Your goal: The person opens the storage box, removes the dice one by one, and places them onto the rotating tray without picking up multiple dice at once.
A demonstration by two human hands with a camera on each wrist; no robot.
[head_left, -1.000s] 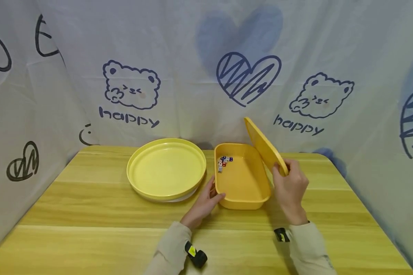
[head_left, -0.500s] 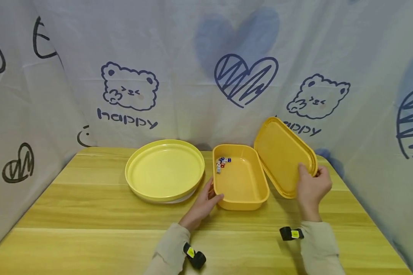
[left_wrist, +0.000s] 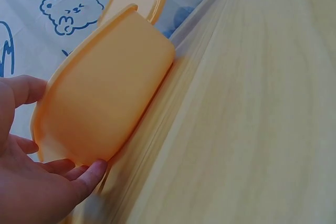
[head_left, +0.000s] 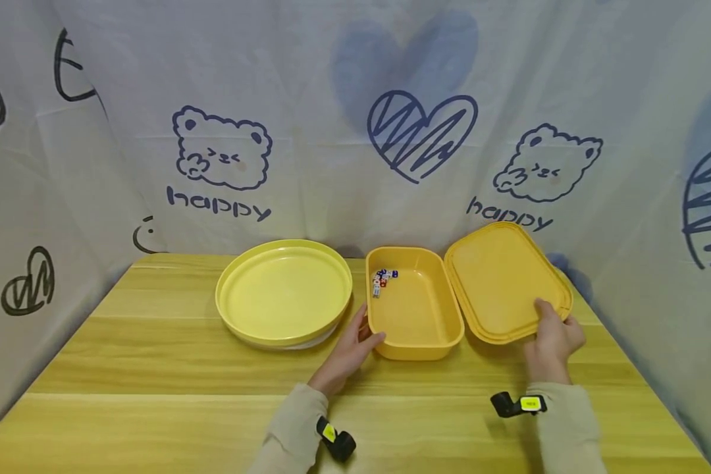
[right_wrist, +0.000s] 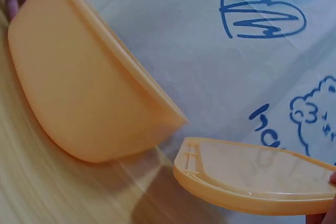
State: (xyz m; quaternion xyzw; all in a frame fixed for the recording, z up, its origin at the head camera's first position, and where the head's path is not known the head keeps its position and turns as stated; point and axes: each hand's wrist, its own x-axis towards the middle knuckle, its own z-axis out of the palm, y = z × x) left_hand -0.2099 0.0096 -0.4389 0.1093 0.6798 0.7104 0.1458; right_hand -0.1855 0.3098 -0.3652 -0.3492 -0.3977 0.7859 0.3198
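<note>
A yellow-orange rectangular plastic box (head_left: 422, 353) stands uncovered on the table, with several small dice (head_left: 382, 279) in white, blue and red gathered in its far left part. My left hand (head_left: 345, 354) holds the box's near left corner, thumb at the rim and fingers against the outer wall (left_wrist: 105, 85). To the right of the box, my right hand (head_left: 555, 337) grips the matching lid (head_left: 503, 280) by its near right corner, thumb on top and fingers underneath. The lid's grooved inner side faces up; in the right wrist view the lid (right_wrist: 257, 169) is tilted beside the box (right_wrist: 79, 82).
Left of the box sits a large round yellow tray (head_left: 284, 293), with something white (head_left: 316, 339) showing beneath its edge. The wood-grain table (head_left: 172, 408) backs onto a hanging cloth (head_left: 314, 164) printed with bears and hearts.
My right hand has swung the lid away to the right and tipped it from steeply upright to nearly flat, lowering it beside the box. The left hand keeps its hold on the box.
</note>
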